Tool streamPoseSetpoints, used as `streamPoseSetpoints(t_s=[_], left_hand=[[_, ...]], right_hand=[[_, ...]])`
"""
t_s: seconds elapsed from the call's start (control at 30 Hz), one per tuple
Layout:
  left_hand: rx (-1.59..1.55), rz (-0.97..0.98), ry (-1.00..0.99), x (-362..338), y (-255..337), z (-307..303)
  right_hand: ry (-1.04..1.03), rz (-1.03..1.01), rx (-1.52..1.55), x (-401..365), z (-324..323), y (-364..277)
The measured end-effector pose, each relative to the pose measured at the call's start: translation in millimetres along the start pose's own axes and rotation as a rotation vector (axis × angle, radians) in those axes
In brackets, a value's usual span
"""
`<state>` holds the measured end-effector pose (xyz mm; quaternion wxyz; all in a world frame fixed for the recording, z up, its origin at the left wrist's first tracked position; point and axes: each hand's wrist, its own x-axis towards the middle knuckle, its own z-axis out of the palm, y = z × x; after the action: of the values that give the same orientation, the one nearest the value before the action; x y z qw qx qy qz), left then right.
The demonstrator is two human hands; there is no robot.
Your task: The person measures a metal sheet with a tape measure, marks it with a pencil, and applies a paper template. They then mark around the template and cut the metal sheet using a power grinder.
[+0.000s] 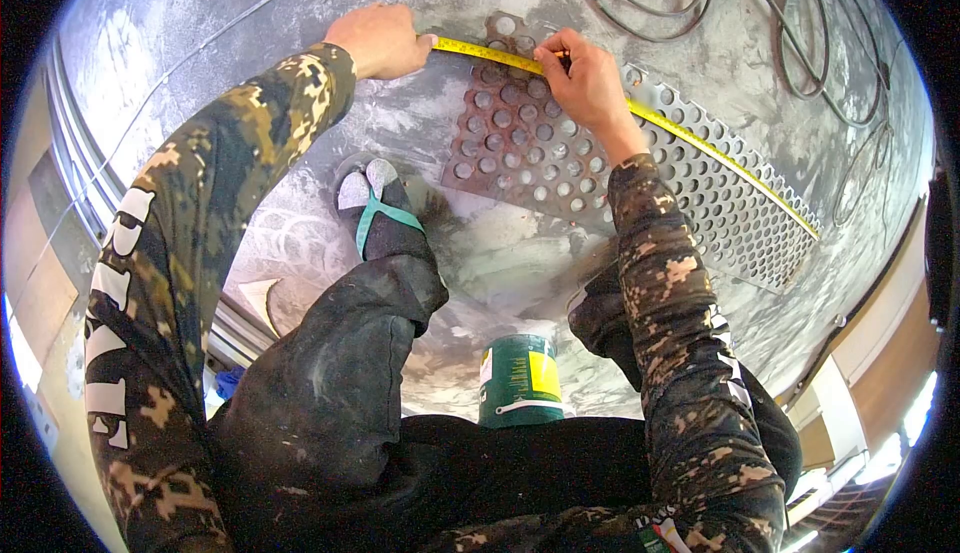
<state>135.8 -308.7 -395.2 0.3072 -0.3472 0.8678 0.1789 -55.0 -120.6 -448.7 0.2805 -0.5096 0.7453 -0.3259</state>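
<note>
Your left hand (380,43) pinches the tape (720,157) just past the holed metal (740,208); your right hand (588,81) grips it farther along, over the metal. Pull it taut, flat and untwisted, and read from straight above.

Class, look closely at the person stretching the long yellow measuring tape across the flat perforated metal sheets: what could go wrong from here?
The yellow tape might slip from the fingertip grip of the left hand, spoiling any reading. It could also catch on the reddish-brown perforated sheet it crosses. The dark-covered foot with a teal strap sits near that sheet's corner and may get scraped if the sheet shifts.
</note>
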Motion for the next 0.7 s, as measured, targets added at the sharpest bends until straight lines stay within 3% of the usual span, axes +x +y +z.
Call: streamPoseSetpoints(t_s=[0.13,0.2,0.33,0.47,0.53,0.57,0.63,0.67,0.7], left_hand=[[0.0,-0.003,0.014,0,0,2],[-0.003,-0.01,0.011,-1,1,1],[-0.006,-0.013,0.045,-4,1,4],[-0.083,0.162,0.052,-12,-25,20],[-0.251,0.298,-0.149,-31,-31,10],[-0.291,0.358,-0.086,-40,-31,13],[-0.291,0.301,-0.106,-64,-25,7],[-0.303,0.244,-0.141,-79,-21,2],[-0.324,0.255,-0.107,-91,-20,1]], right_hand=[[0.016,-0.026,0.029,0,-2,-4],[0.451,0.073,-0.065,-2,-7,-9],[0.561,0.082,-0.032,-14,-19,0],[0.386,-0.015,-0.149,-39,-29,13],[0.351,-0.045,-0.177,-52,-40,7],[0.227,-0.051,-0.163,-61,-46,3],[-0.058,-0.034,-0.062,-75,-65,-17],[-0.039,-0.046,-0.06,-80,-73,-19],[-0.212,-0.103,-0.086,-84,-83,-18]])
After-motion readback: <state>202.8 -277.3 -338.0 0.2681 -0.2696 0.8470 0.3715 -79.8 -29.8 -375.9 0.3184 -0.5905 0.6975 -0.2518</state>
